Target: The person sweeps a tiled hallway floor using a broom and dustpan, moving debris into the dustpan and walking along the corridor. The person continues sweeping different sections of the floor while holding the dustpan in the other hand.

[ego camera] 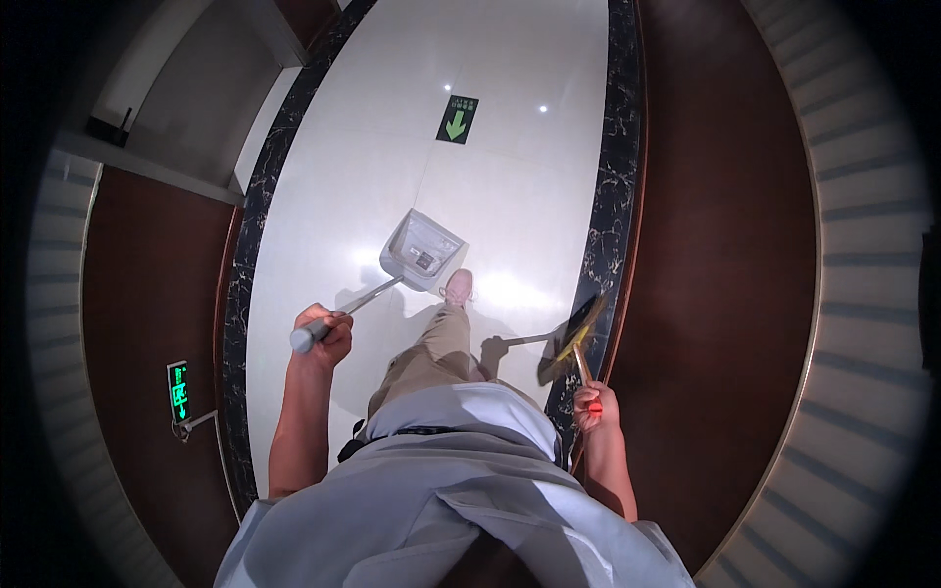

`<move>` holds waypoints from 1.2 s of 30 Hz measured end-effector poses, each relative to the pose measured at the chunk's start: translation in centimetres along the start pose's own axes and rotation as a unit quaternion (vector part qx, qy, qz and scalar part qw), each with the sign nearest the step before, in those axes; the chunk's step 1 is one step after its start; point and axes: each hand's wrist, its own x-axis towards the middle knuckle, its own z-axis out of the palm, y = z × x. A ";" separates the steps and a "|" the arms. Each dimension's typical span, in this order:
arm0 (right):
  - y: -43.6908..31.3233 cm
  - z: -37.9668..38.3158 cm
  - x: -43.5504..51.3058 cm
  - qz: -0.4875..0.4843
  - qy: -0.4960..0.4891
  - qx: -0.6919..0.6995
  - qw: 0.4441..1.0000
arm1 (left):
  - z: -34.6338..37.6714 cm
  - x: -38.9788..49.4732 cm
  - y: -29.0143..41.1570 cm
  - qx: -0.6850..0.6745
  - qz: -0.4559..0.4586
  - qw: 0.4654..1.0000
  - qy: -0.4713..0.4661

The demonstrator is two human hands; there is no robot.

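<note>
My left hand (324, 336) grips the grey-ended handle of a long-handled dustpan (423, 250). Its grey pan is in front of me, just left of my forward shoe, with some small dark and pale bits or a label inside that I cannot make out. On the right, my right hand (597, 406) is closed around the red-tipped handle of a broom (580, 339). The broom's yellow head with dark bristles is beside the right wall, over the black marble border; whether the bristles touch the floor I cannot tell.
The pale tiled floor (441, 169) of a corridor runs ahead, bearing a green arrow floor sign (457, 120). Black marble borders (620, 147) and dark red-brown walls (724, 220) line both sides. A lit exit sign (179, 392) is on the left wall, and a doorway recess (213, 88) opens at upper left.
</note>
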 end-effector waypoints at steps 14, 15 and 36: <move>-16.4 17.0 13.5 0.042 -0.265 0.239 0.933 | 11.5 22.0 -11.7 0.111 -0.092 0.988 -0.048; -17.1 17.8 13.4 0.059 -0.282 0.247 0.925 | 12.3 22.9 -12.2 0.111 -0.102 0.988 -0.037; -17.8 15.2 5.7 -0.097 -0.015 -0.251 0.963 | 17.3 20.5 -10.2 0.087 -0.019 0.994 0.059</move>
